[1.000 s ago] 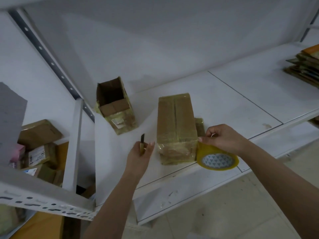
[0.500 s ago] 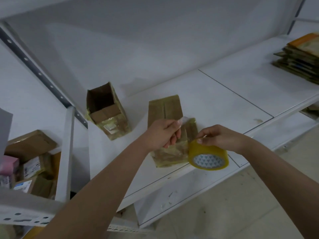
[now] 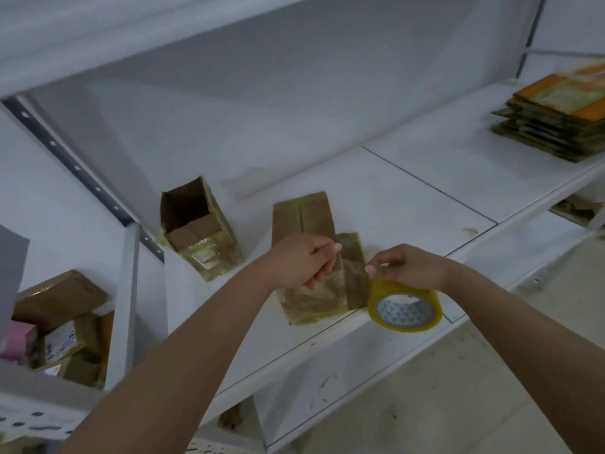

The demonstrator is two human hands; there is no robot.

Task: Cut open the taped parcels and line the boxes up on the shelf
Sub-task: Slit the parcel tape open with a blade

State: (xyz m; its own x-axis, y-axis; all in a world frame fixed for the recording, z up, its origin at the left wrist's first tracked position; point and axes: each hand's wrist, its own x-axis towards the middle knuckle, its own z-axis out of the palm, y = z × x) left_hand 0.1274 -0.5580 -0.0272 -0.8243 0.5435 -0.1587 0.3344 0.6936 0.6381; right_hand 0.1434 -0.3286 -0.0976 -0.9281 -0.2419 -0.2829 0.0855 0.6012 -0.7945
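While both arms reach over the white shelf [image 3: 409, 204], left hand [image 3: 299, 260] sits over the near top of the taped parcel [image 3: 307, 257], fingers curled in, thumb and fingers pinched on something thin at the parcel's right edge; looks like a strip of clear tape but too blurred to be sure, and no blade can be made out in that hand. Right hand [image 3: 409, 268] just right of it, fingers curled round the top of a yellow tape roll [image 3: 404, 306], thumb and forefinger pinching at the roll's upper left where the tape comes off; roll hangs at the shelf's front edge, printed core facing the camera. Hands are near each other, not touching. Taped parcel lies flat on the shelf, long side running away from the camera, near end at the front lip, wrapped in yellowish tape, seam down the middle, top flaps closed. A flat brown piece [image 3: 352, 270] lies touching its right side, partly under the right hand. Opened box [image 3: 199, 231] stands upright to the left, well apart from the parcel, top open, inner flaps folded down, white label on its front face. Stack of flattened cartons [image 3: 556, 116] far right on the shelf, orange on top. Lower left, another rack [image 3: 124, 306] holds several sealed brown parcels [image 3: 59, 299] and a pink box [image 3: 18, 342], blurry
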